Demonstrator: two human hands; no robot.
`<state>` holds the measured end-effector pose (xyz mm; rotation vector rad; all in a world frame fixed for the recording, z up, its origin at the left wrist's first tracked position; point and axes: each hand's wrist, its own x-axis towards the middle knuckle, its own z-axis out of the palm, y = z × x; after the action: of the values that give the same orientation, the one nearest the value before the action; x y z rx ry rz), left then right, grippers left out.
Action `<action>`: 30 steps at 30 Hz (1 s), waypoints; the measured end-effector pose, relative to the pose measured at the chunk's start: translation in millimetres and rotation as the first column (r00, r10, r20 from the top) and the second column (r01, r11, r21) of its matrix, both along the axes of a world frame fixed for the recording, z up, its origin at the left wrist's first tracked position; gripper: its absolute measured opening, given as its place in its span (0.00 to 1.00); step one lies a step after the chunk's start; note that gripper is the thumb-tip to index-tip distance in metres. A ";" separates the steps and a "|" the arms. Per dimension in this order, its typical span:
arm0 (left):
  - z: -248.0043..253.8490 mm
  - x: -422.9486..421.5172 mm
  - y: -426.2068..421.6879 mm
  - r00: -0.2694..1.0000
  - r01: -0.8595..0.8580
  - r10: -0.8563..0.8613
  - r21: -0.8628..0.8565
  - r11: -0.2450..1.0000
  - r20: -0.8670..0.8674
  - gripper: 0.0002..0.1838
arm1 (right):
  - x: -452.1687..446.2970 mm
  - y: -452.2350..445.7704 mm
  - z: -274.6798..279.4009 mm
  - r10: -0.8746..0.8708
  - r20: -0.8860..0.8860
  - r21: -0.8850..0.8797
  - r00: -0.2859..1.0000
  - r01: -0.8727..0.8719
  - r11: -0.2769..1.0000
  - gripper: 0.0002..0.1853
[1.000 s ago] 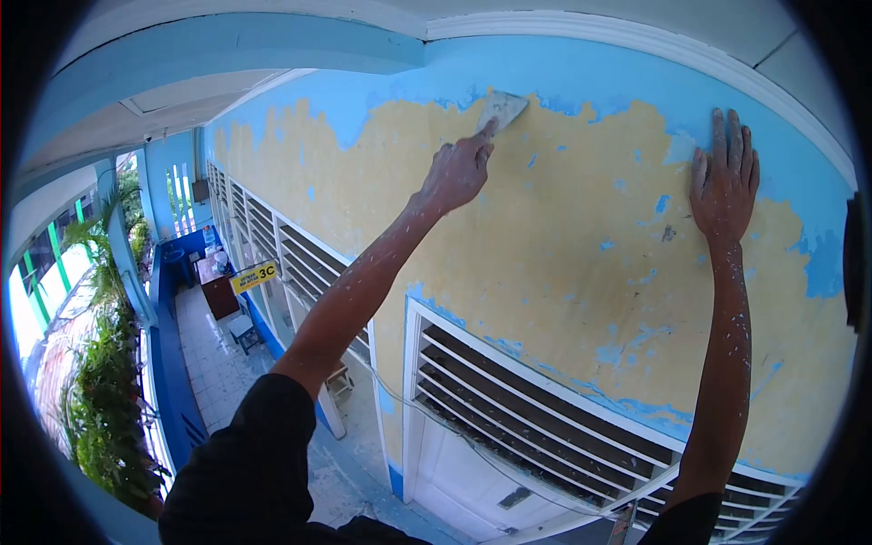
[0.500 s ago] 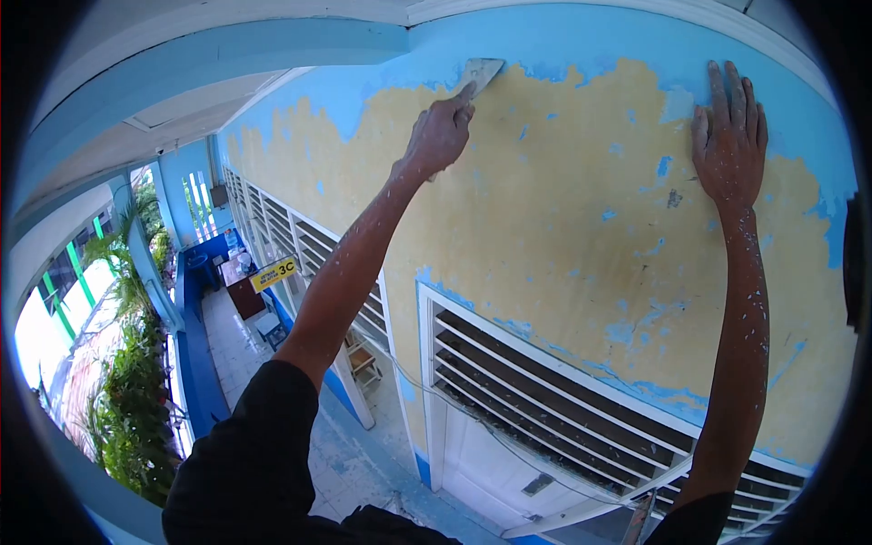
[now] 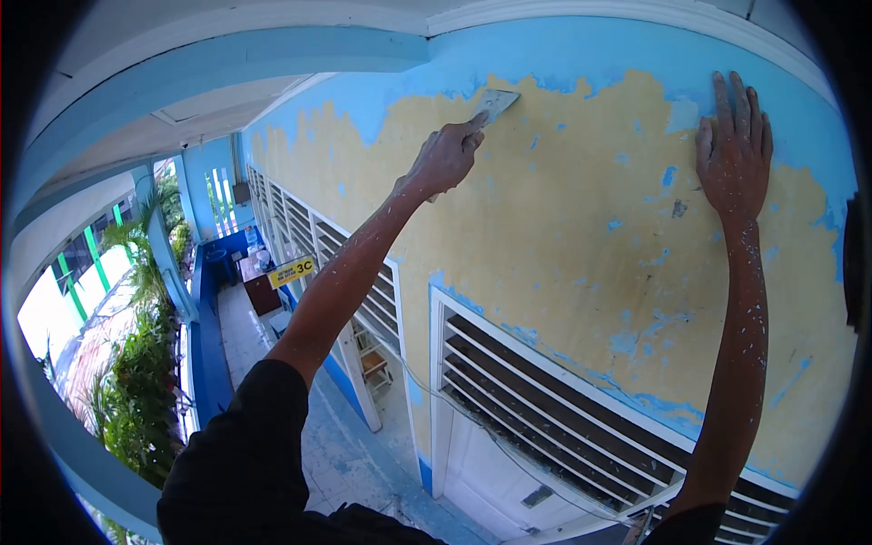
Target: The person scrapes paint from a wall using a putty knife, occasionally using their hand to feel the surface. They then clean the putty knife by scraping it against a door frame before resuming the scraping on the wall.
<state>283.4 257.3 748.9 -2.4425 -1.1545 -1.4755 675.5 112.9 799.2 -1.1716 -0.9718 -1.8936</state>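
My left hand is wrapped round the handle of a scraper. The scraper's flat, whitish blade lies against the wall, just below the ragged border between bare yellowish surface and light blue paint. On the right, my right hand rests flat on the wall, palm inward, fingers pointing up and slightly apart, over the edge of the blue paint. Pale flecks dot both forearms. Small blue patches remain on the yellowish area between and below the hands.
Below are louvred windows and a white door, with a loose cable across them. A yellow 3C sign juts out over the walkway at left. Plants grow beyond the blue low wall. A wooden stool stands below.
The camera view has shifted. Against the wall, the scraper in my left hand has moved slightly down since half a second ago. My right hand stays at about the same place on the wall.
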 end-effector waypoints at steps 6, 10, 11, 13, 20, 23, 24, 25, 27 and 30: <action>11.1 6.9 3.1 0.997 0.000 -0.001 0.013 1.000 0.083 0.25 | -0.8 0.0 0.7 -0.007 -0.011 -0.010 1.000 0.007 1.000 0.31; 10.3 3.2 26.1 0.998 -0.020 0.015 0.081 0.997 0.063 0.20 | 0.4 -1.8 0.3 -0.025 -0.008 0.000 1.000 0.025 1.000 0.31; 21.7 3.9 21.7 0.995 -0.020 0.016 0.040 0.999 0.095 0.20 | 0.4 -1.5 0.5 -0.029 -0.005 0.000 1.000 0.029 1.000 0.32; 20.9 2.6 18.6 0.992 -0.017 0.019 -0.016 1.000 0.124 0.21 | -0.5 0.0 0.0 -0.021 0.007 -0.007 1.000 0.021 1.000 0.32; 10.1 -6.4 38.5 0.981 -0.024 0.020 0.019 1.000 0.194 0.20 | -0.2 -1.9 -2.6 -0.026 0.000 -0.015 1.000 0.026 1.000 0.31; 30.2 -6.4 23.0 0.971 -0.070 0.094 -0.112 0.991 0.219 0.21 | -2.2 -2.4 -2.7 -0.029 -0.001 -0.026 1.000 0.029 0.999 0.31; 27.3 -9.6 20.7 0.985 -0.051 0.067 -0.106 0.993 0.157 0.22 | -2.5 -2.3 -2.6 -0.025 -0.003 -0.026 1.000 0.025 0.999 0.31; 19.1 -11.1 14.9 0.989 -0.037 0.053 -0.116 0.993 0.141 0.23 | -3.1 -1.7 -3.3 -0.029 -0.006 -0.031 1.000 0.029 0.999 0.32; 7.9 -10.3 2.6 0.995 -0.004 0.016 -0.126 0.992 0.102 0.25 | -3.3 -2.4 -2.6 -0.043 -0.022 -0.029 0.999 0.042 0.999 0.32; 18.4 -16.0 -1.3 0.996 -0.005 0.018 -0.136 0.991 0.091 0.23 | -4.6 -1.6 -1.9 -0.037 -0.024 -0.032 0.999 0.036 0.999 0.32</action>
<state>267.4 256.0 767.3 -2.4719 -1.3266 -1.5713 670.9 111.2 797.3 -1.2354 -0.9768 -1.8945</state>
